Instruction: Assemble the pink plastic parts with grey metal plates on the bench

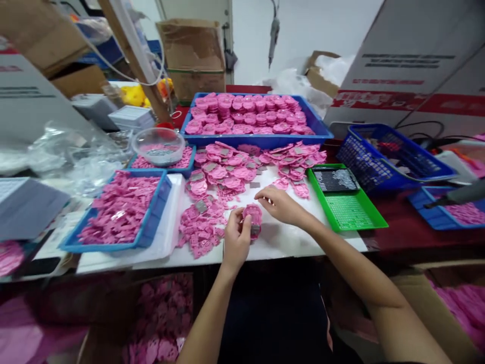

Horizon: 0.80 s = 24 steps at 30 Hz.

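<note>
My left hand point(237, 236) grips a rounded pink plastic part point(253, 215) by its left side, thumb on top, above the white work surface. A grey square patch shows near the part's lower edge. My right hand point(279, 204) hovers just beyond the part's upper right, fingertips pinched together. Whatever lies between those fingertips is too small or hidden to make out. Left of my hands spreads a loose pile of small pink pieces point(202, 230). Farther back, flat pink parts point(227, 169) lie heaped, some carrying grey squares.
A blue tray point(257, 140) of stacked pink parts stands at the back. To the left are a blue tray point(153, 227) of pink pieces and a clear bowl point(159, 144). Rightward sit a green tray point(373, 220) and blue basket point(379, 162). An electric screwdriver point(273, 40) hangs above.
</note>
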### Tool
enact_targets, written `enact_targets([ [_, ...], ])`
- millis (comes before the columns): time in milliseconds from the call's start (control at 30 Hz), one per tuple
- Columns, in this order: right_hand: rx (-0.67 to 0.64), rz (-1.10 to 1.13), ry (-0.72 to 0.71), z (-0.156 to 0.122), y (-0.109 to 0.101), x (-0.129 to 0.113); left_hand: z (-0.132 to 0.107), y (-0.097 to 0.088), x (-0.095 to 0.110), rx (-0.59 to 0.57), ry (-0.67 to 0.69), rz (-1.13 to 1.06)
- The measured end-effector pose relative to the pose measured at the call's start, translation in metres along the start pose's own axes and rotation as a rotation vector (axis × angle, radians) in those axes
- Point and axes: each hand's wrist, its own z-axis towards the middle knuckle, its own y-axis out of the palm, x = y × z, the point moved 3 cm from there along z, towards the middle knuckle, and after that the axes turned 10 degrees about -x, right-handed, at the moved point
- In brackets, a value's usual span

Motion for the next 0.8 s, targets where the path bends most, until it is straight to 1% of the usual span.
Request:
enact_targets([
  [67,-0.069,-0.107,-0.068,0.016,0.001,0.0,0.001,-0.001,0.002,0.033,0.011,-0.049],
  [133,-0.128,-0.116,-0.147,0.032,0.006,0.001,0.003,-0.001,0.004,0.036,0.035,-0.064],
  [267,-0.326,-0.117,-0.313,0.06,0.028,0.004,0.005,0.0,0.007,-0.081,0.082,-0.023],
  [333,-0.37,-0.138,-0.36,0.067,0.04,0.007,0.005,-0.001,0.008,-0.103,0.091,0.012],
  [467,-0.297,-0.13,-0.405,0.071,0.057,0.016,0.005,-0.002,0.008,-0.099,0.077,0.093],
  [567,-0.291,-0.122,-0.407,0.068,0.062,0.021,0.007,-0.002,0.005,-0.103,0.064,0.108],
  [667,-0.255,-0.012,-0.366,0.065,0.053,0.02,0.007,-0.003,0.002,-0.061,0.066,0.11],
  [733,-0.184,0.128,-0.295,0.062,0.042,0.018,0.006,-0.005,0.001,-0.012,0.059,0.097],
  [800,-0.093,0.279,-0.195,0.06,0.03,0.016,0.005,-0.007,0.0,0.051,0.037,0.061],
])
